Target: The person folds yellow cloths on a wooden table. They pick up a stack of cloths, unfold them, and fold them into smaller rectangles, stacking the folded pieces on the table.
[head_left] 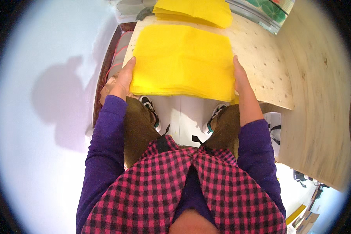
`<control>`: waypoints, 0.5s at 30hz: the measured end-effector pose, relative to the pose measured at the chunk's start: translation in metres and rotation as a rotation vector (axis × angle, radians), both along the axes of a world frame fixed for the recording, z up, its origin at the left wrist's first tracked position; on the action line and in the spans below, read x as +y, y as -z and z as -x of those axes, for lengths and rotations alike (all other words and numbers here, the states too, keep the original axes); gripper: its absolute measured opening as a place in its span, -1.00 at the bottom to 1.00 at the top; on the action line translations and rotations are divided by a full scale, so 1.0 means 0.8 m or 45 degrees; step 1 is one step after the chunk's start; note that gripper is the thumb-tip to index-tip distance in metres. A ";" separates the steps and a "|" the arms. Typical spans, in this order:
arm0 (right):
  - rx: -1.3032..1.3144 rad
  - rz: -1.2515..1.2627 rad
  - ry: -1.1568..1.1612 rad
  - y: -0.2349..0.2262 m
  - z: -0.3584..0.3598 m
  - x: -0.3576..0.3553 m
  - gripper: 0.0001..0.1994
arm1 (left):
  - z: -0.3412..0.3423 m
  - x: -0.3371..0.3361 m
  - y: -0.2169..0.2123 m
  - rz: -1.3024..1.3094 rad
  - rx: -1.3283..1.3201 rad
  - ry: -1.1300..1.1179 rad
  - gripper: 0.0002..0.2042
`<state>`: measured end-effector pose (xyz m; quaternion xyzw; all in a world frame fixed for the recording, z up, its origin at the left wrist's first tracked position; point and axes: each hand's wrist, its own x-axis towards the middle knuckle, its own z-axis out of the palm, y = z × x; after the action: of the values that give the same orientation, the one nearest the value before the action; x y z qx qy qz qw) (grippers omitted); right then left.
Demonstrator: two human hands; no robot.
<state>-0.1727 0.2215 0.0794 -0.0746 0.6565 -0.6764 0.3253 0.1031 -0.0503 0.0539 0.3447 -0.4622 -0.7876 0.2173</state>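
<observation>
A stack of thin yellow cloth-like sheets (183, 62) lies flat over the near end of the pale wooden board, its layered front edge reaching past the board toward me. My left hand (125, 76) grips the left side, thumb along the edge. On the opposite side my right hand (241, 76) holds the stack with its thumb pointing away from me. Most fingers of both hands are hidden beside or under the sheets. Just behind, a second yellow stack (195, 11) rests on the board, its layers slightly parted at the front.
The plywood board (263, 72) extends to the right of the sheets. A tall wooden panel (316, 97) stands at the right, and a white wall (39, 128) at the left. Below the board are my shoes (149, 107) on the pale floor. A green patterned item (271, 11) shows at the far right.
</observation>
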 end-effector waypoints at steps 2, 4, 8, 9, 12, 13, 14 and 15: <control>0.043 0.047 -0.072 0.000 0.003 0.000 -0.41 | -0.002 -0.007 0.008 -0.049 0.113 -0.035 -0.52; 0.021 0.063 -0.088 -0.001 0.009 0.007 -0.40 | -0.001 -0.013 0.018 0.091 0.222 -0.155 -0.61; 0.212 -0.036 -0.083 0.011 0.018 0.019 -0.44 | -0.009 -0.028 0.028 0.330 0.041 -0.206 -0.75; 0.235 -0.055 -0.104 0.014 0.020 0.023 -0.44 | -0.012 -0.028 0.030 0.362 0.036 -0.215 -0.77; 0.303 -0.069 -0.170 0.026 0.025 0.031 -0.49 | -0.019 -0.026 0.034 0.379 -0.026 -0.270 -0.82; 0.324 -0.067 -0.193 0.029 0.026 0.032 -0.51 | -0.021 -0.025 0.034 0.363 -0.016 -0.266 -0.83; 0.370 -0.125 -0.139 0.030 0.028 0.033 -0.51 | -0.022 -0.024 0.034 0.344 0.007 -0.257 -0.85; 0.416 -0.182 -0.085 0.031 0.029 0.032 -0.51 | -0.024 -0.022 0.034 0.328 0.010 -0.258 -0.85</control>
<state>-0.1963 0.2470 0.0549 -0.1820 0.7442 -0.5958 0.2410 0.1222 -0.0679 0.0271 0.3557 -0.5214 -0.6973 0.3398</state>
